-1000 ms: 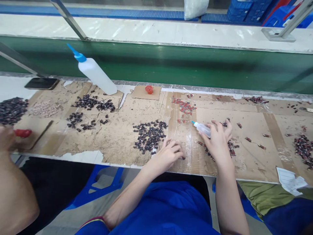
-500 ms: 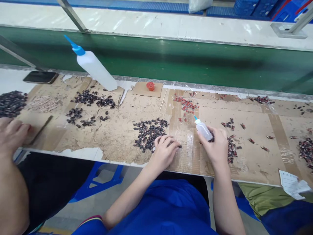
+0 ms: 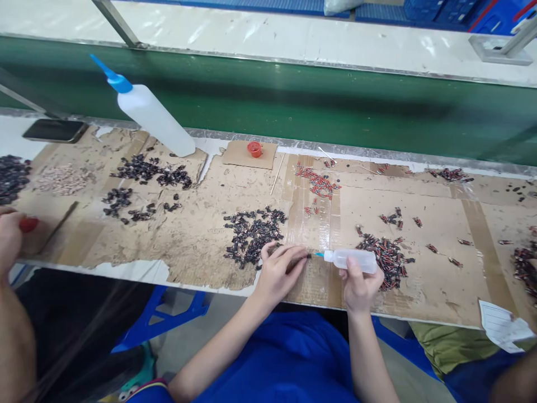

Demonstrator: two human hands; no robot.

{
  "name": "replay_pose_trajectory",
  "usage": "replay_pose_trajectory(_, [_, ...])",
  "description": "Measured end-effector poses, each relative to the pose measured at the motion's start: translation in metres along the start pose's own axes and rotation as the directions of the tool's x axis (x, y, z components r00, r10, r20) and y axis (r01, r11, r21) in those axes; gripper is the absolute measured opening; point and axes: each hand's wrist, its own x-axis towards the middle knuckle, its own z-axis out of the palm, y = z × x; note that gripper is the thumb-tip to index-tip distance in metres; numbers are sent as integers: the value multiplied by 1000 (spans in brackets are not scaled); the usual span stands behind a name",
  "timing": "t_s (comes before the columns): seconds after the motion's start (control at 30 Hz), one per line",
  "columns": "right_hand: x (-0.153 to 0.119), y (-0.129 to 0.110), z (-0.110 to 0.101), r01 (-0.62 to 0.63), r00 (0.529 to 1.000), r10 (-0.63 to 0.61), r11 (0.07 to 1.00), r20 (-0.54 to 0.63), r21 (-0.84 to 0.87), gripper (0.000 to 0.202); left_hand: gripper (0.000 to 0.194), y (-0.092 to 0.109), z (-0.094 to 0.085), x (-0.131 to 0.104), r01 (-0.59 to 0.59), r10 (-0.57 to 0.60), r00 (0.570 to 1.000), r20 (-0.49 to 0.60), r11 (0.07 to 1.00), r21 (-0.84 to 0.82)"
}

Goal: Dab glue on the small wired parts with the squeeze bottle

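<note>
My left hand (image 3: pixel 282 274) rests on the cardboard, its fingers closed on a small black part (image 3: pixel 309 256) that pokes out past the fingertips. Behind those fingers lies a pile of black parts (image 3: pixel 255 232). In my right hand (image 3: pixel 361 285) is a small clear squeeze bottle (image 3: pixel 354 261) with a blue tip, tilted flat. Its nozzle points left and meets, or nearly meets, the end of the black part. A heap of red and black parts (image 3: pixel 388 260) sits just beyond my right hand.
A large white bottle (image 3: pixel 155 120) with a blue spout stands at the back left, near a red cap (image 3: pixel 254 149) on a cardboard piece. Red parts (image 3: pixel 319 182) are scattered behind my hands. A co-worker's hand (image 3: pixel 8 238) holds something red at far left, by a phone (image 3: pixel 54 130).
My right hand has swung the squeeze bottle down and left, from tip-up to level, bringing its nozzle to the black part. My left hand stays nearly in place.
</note>
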Motion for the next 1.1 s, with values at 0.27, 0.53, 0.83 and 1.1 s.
replay_pose_trajectory(0.27, [-2,4,-1,101,995,-102,958,8,-269,28,12,1,-2,1,4,-4,1000,7,1000,-9])
replay_pose_trajectory(0.53, [-3,10,-2,125,992,-109,920,63,-372,33,10,1,-3,2,26,-26,999,34,1000,-4])
replay_pose_trajectory(0.83, [-1,4,0,147,989,-142,900,44,-411,31,11,1,-2,0,63,-63,998,30,998,-11])
replay_pose_trajectory(1.1, [-4,5,0,148,986,-167,918,-18,-368,29,12,2,-2,0,60,-60,998,21,998,-28])
